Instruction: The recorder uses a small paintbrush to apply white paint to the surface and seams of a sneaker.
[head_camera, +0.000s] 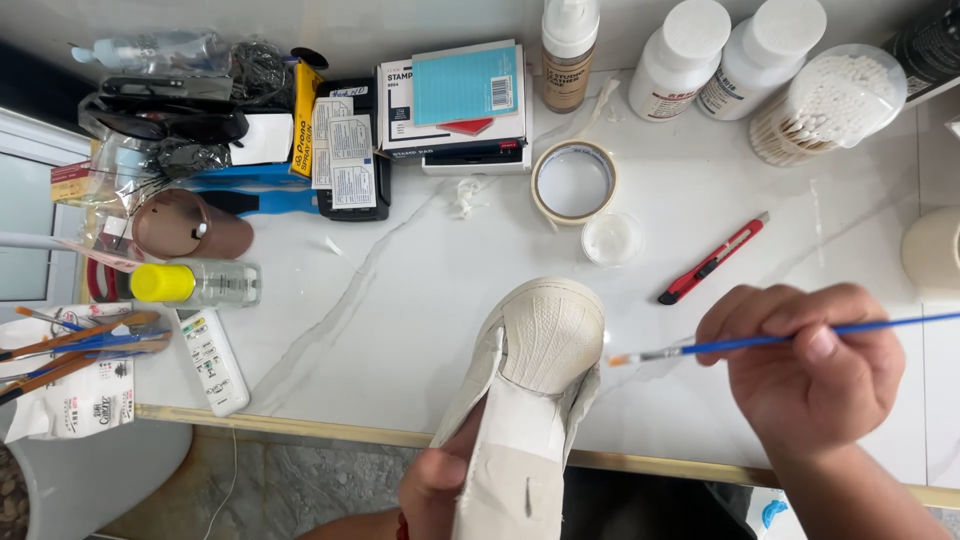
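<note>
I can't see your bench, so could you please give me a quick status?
Left hand grips taped white shoe. Right hand holds blue-handled brush, tip beside toe. Nothing between.

White sneaker (535, 370) wrapped in masking tape, toe pointing away, blue-handled thin paintbrush (760, 342) beside its toe

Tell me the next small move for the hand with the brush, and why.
Probably ease the right hand leftward until the paintbrush tip meets the sneaker toe. The bristles sit just off the toe's right edge, not touching, while the left hand holds the shoe sole-up.
</note>
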